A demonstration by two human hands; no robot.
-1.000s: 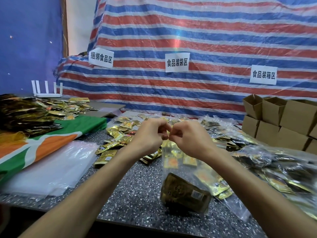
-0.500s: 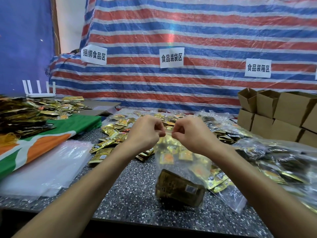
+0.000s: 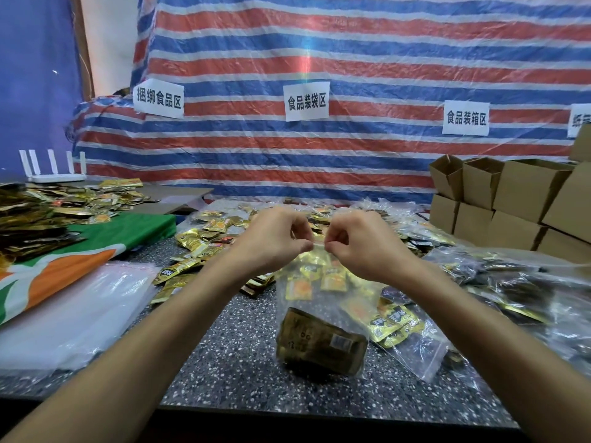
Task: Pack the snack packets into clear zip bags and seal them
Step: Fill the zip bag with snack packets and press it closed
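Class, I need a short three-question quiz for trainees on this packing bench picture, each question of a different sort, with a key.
1. True or false: the left hand and the right hand both pinch the top edge of the clear zip bag.
2. Where do the snack packets inside that bag sit? A at its bottom; B at its top edge; C outside it.
3. Fill the gap: the cardboard boxes stand on the person's ____ side.
Key: 1 true; 2 A; 3 right.

left hand (image 3: 271, 239) + right hand (image 3: 361, 243) pinch zip bag (image 3: 319, 302) top | gold packets (image 3: 319, 345) inside
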